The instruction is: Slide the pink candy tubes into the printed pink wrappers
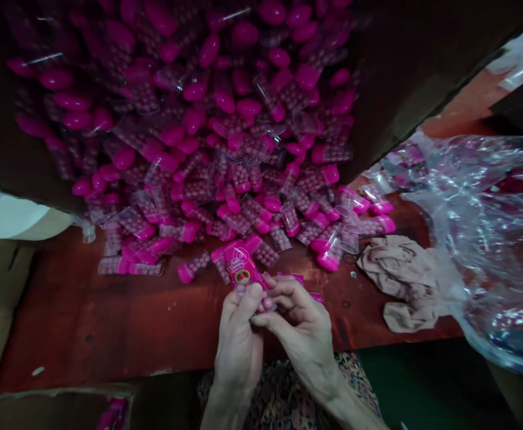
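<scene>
Near the front edge of the table, both hands meet at one clear candy tube (267,303) with pink balls inside and a bright pink printed label (244,266) at its far end. My left hand (240,337) is closed round the tube, its thumb lying across the front. Fingers of my right hand (304,319) are bent and pressed against the tube's near right side. Small flat pink printed pieces (292,278) lie just beyond the right hand, partly hidden by it. A loose tube with a pink cap (193,267) rests to the left.
A large heap of pink-capped candy tubes (243,173) spills from a dark carton (387,77) onto the red-brown table (154,316). To the right lie a crumpled cloth (400,275) and a clear plastic bag (480,233). An open cardboard box (55,409) stands at lower left.
</scene>
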### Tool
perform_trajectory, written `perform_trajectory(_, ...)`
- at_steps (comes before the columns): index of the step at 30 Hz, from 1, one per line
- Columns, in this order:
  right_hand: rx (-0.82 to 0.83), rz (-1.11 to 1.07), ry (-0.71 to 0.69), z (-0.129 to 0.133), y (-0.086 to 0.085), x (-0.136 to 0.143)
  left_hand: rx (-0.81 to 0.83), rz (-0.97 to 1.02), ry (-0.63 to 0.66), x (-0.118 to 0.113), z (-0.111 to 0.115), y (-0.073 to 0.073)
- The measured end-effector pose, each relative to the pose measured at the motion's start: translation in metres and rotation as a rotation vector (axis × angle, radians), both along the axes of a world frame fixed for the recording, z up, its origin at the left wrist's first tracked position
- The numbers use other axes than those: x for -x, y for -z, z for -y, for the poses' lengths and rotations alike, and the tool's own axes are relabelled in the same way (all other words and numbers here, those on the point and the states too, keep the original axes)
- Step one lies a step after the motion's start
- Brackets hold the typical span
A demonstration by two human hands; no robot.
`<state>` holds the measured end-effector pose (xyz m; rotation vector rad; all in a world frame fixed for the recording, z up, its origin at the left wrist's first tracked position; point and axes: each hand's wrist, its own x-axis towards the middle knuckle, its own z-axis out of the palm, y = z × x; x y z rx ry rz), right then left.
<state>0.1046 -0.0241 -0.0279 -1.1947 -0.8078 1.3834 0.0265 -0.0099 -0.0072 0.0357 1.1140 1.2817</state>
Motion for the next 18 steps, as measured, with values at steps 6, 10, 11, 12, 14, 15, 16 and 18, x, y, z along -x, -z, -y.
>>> perform_trajectory(6,0.039,-0.113,0.095,-0.005,-0.001,-0.001,-0.006,0.010,0.082,-0.004,0.010,-0.003)
perform_trajectory(10,0.071,-0.123,0.056,-0.008,0.002,-0.003,-0.009,0.031,0.159,-0.002,0.015,-0.002)
perform_trajectory(11,0.075,-0.105,0.035,-0.008,0.004,-0.004,-0.013,0.032,0.166,-0.001,0.015,-0.002)
perform_trajectory(12,0.075,-0.083,0.014,-0.008,0.006,-0.004,-0.024,0.033,0.182,-0.001,0.016,-0.001)
perform_trajectory(14,0.054,-0.053,-0.033,-0.008,0.007,-0.004,-0.053,0.028,0.219,0.001,0.016,0.000)
perform_trajectory(15,0.040,-0.042,-0.069,-0.008,0.007,-0.003,-0.066,0.021,0.238,0.003,0.016,0.000)
perform_trajectory(16,0.020,-0.021,-0.116,-0.007,0.006,-0.003,-0.071,0.013,0.258,0.006,0.016,0.000)
perform_trajectory(18,-0.038,0.091,-0.216,-0.007,0.002,-0.006,-0.065,-0.038,0.242,0.021,0.019,0.001)
